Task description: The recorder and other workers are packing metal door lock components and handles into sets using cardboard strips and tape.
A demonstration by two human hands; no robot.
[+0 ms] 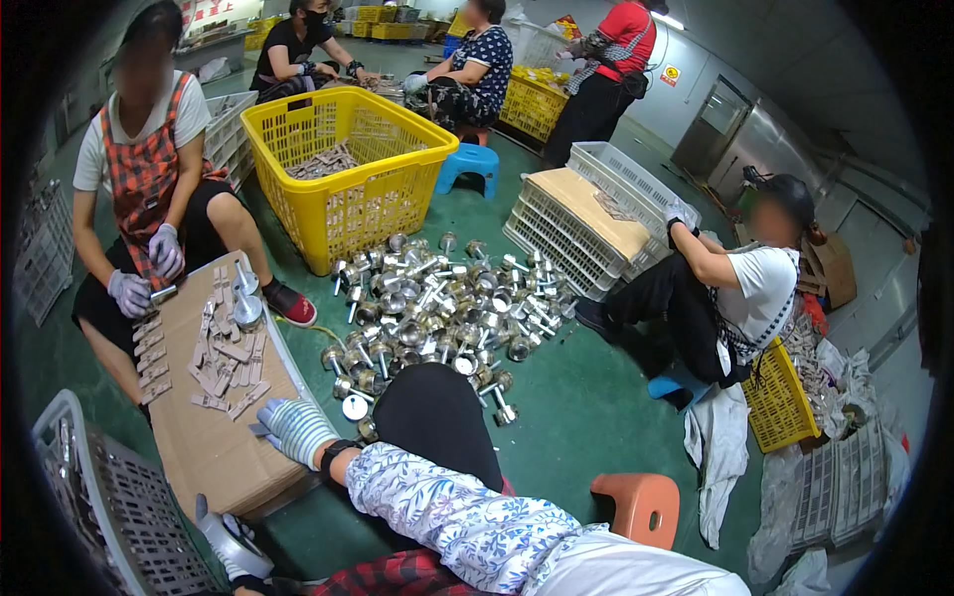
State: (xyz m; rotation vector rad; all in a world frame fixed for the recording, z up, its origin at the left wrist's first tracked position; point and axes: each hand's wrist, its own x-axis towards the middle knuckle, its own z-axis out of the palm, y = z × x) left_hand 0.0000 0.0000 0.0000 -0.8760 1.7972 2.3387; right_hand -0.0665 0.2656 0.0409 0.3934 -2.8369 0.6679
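Observation:
My right hand (296,434), in a striped glove, reaches over the near edge of a cardboard-topped work surface (189,437). Its fingertips close on a small grey flat piece (260,429). Several pale, flat, narrow pieces (229,363) lie loose just beyond it. Low at the left, my left hand (237,568), also gloved, is partly hidden behind a round silver metal piece with a stem (238,549), which it grips. Across the board, a co-worker's gloved hands (149,278) hold a short metal cylinder above a row of flat pieces.
Metal round-headed parts with stems (437,308) are heaped on the green floor. Behind them stands a yellow basket (338,209). A grey crate (119,497) flanks my left side; an orange stool (636,507) is at right. Another co-worker (735,278) sits by stacked white crates (566,233).

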